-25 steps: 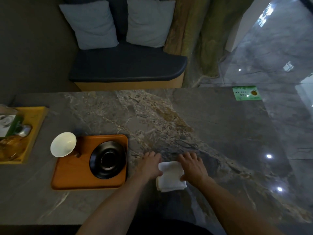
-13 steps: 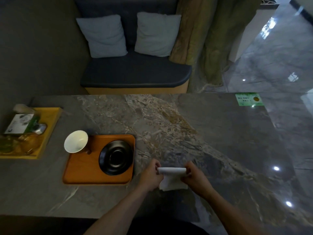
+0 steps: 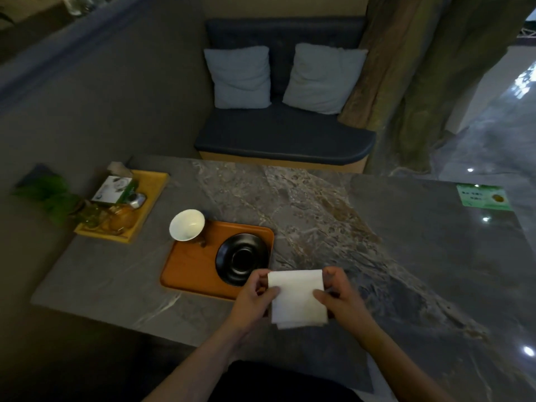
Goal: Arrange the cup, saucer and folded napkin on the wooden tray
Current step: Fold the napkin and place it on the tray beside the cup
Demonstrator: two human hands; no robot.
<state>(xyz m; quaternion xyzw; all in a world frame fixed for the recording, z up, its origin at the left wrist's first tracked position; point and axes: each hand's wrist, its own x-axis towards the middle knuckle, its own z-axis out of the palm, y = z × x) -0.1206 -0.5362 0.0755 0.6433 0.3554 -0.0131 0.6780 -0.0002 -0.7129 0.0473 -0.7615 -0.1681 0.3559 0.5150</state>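
napkin (image 3: 297,297) pinched between both hands, left hand (image 3: 253,297) on one side edge, right hand (image 3: 339,297) on other, lifted off surface (image 3: 406,242). wooden tray (image 3: 191,271) sits just left, so left hand nearer. saucer (image 3: 242,258) on tray, cup (image 3: 187,224) at far-left corner.

Your left hand (image 3: 255,297) and right hand (image 3: 339,297) pinched the white folded napkin (image 3: 297,298) by its sides, above the marble table (image 3: 406,256), just right of the wooden tray (image 3: 191,271), black saucer (image 3: 242,258) on it, white cup (image 3: 187,224) at its far-left corner.
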